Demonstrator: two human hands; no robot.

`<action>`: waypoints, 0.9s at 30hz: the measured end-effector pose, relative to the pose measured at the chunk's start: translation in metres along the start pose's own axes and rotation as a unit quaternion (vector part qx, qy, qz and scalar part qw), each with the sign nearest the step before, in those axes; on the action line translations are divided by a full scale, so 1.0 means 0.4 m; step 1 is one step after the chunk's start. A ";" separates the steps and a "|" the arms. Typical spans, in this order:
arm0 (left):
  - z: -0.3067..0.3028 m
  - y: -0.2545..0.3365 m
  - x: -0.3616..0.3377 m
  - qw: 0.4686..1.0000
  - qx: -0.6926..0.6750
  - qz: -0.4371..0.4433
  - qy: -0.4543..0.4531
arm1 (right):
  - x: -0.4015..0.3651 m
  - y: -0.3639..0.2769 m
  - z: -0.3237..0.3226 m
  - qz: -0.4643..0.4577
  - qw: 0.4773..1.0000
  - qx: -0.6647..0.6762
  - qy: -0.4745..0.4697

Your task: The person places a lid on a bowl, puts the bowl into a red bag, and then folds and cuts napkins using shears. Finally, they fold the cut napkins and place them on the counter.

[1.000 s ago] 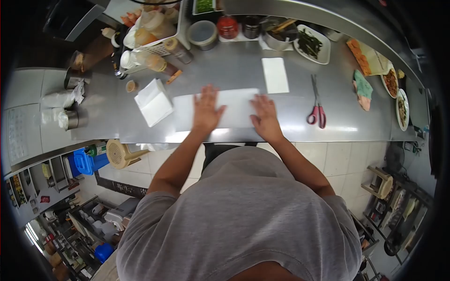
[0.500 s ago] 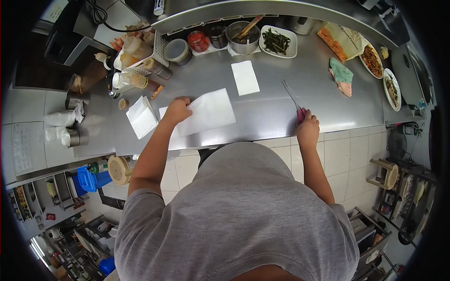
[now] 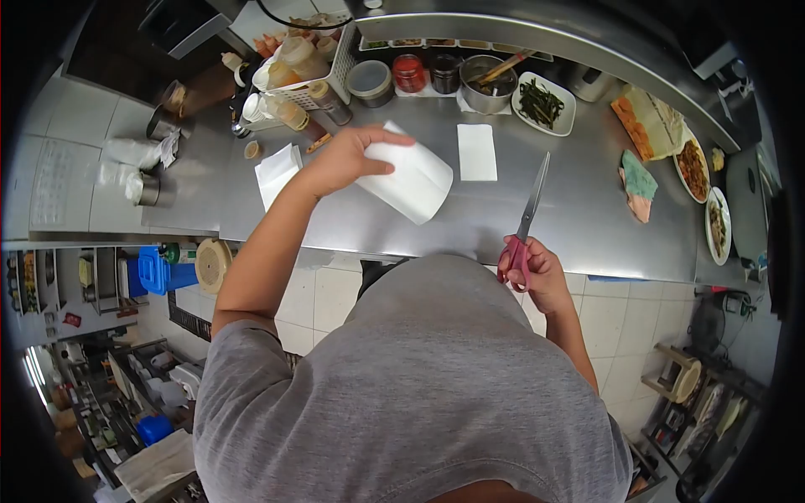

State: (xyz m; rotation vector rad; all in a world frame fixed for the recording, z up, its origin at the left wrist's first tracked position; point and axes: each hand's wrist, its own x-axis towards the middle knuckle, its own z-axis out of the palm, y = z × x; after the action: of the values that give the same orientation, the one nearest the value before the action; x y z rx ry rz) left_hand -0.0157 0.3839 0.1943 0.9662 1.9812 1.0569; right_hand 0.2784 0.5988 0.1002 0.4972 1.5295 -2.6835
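Note:
My left hand (image 3: 356, 157) grips a white paper sheet (image 3: 412, 186) by its upper left part, and the sheet curves over the steel counter. In my right hand (image 3: 537, 272) are scissors with red handles (image 3: 518, 257), near the counter's front edge. Their blades point up and away from me and look closed. A small white paper rectangle (image 3: 477, 152) lies flat between the sheet and the scissors. Further left, partly behind my left forearm, is a folded stack of white paper (image 3: 277, 172).
Along the back of the steel counter (image 3: 453, 230) stand a white basket of bottles (image 3: 342, 60), a red jar (image 3: 408, 74), a metal pot (image 3: 489, 88) and a plate of greens (image 3: 543, 103). A green and pink cloth (image 3: 639, 186) and food dishes (image 3: 693, 170) lie at the right.
My left hand has lifted the sheet off the counter and bent it. My right hand has raised the scissors and turned them, so the handles and blades show more. The view has shifted.

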 end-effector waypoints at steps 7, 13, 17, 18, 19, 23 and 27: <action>-0.066 0.153 -0.035 0.996 -0.048 0.070 0.016 | 0.040 -0.068 -0.025 -0.015 0.974 -0.153 -0.164; -0.057 0.182 -0.026 0.989 0.047 0.135 -0.024 | 0.070 -0.129 0.024 0.033 0.920 -0.237 -0.309; -0.039 0.174 -0.012 0.987 0.049 0.140 -0.057 | 0.077 -0.147 0.037 0.057 0.929 -0.217 -0.294; -0.032 0.176 -0.011 0.989 0.032 0.130 -0.065 | 0.077 -0.150 0.040 0.058 0.929 -0.217 -0.293; -0.026 0.176 -0.012 0.990 0.014 0.120 -0.072 | 0.077 -0.153 0.044 0.053 0.930 -0.214 -0.293; -0.011 0.171 -0.013 0.987 0.012 0.135 -0.082 | 0.069 -0.162 0.047 0.063 0.935 -0.211 -0.279; -0.015 0.169 -0.015 0.987 0.018 0.145 -0.070 | 0.060 -0.157 0.040 0.077 0.938 -0.203 -0.270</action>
State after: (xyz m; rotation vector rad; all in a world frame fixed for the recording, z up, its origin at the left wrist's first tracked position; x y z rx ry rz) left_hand 0.0020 0.4033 0.2572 1.3414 1.7866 1.0769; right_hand 0.2407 0.6214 0.1536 -0.1282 1.6973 -2.0501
